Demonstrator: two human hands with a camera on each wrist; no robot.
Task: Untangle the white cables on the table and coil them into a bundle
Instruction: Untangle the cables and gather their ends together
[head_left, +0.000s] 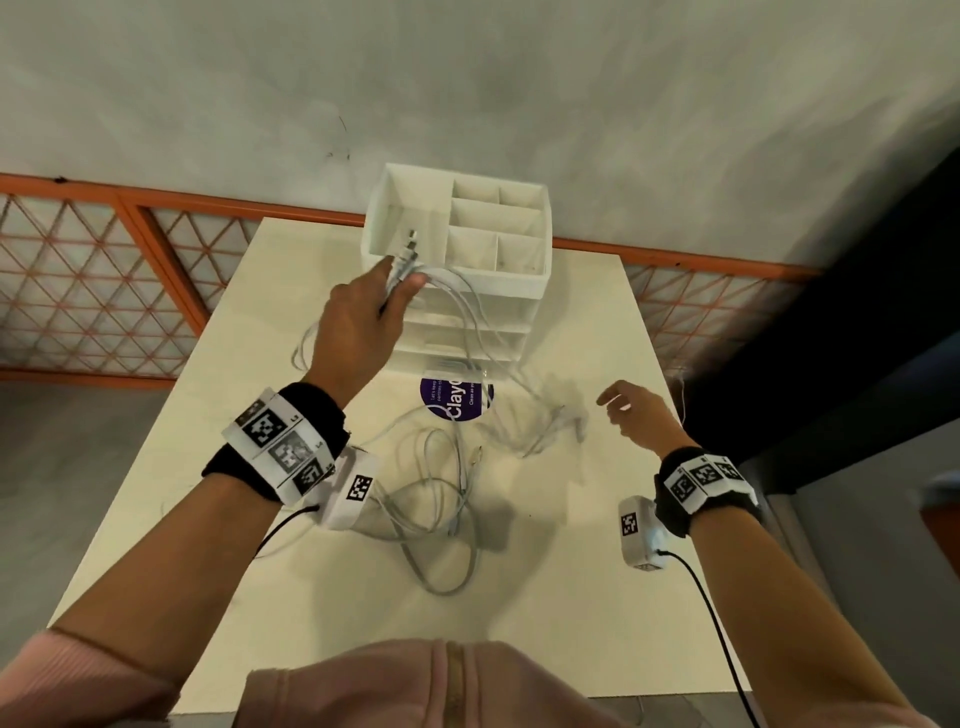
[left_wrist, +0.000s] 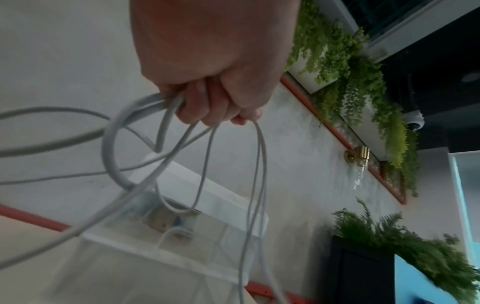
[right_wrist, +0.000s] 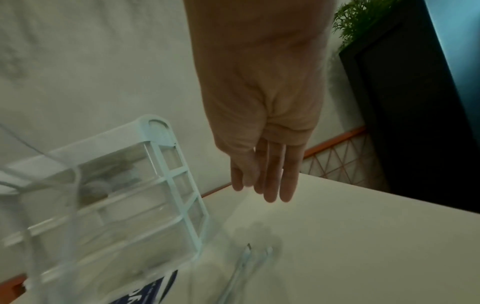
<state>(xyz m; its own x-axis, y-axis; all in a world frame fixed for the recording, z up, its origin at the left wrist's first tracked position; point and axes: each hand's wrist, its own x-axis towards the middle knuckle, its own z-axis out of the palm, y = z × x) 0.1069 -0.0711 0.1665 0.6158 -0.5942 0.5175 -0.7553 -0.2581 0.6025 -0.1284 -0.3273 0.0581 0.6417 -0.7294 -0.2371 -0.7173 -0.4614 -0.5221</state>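
My left hand (head_left: 384, 291) is raised in front of the white drawer organizer and grips several white cables (head_left: 457, 306) near their plug ends (head_left: 410, 244). In the left wrist view the fingers (left_wrist: 207, 107) curl round the cable strands (left_wrist: 182, 144), which hang down in loops. More white cable (head_left: 441, 499) lies tangled on the table (head_left: 597, 597) below, and blurred ends (head_left: 545, 421) trail to the right. My right hand (head_left: 623, 405) hovers above the table's right side, fingers (right_wrist: 270, 181) straight and holding nothing; cable ends (right_wrist: 249, 255) lie below it.
A white drawer organizer (head_left: 498, 228) with open top compartments stands at the table's far middle. A purple round sticker (head_left: 457, 400) lies in front of it. An orange lattice railing (head_left: 104, 270) runs behind the table, and a dark planter (right_wrist: 405, 102) stands at the right.
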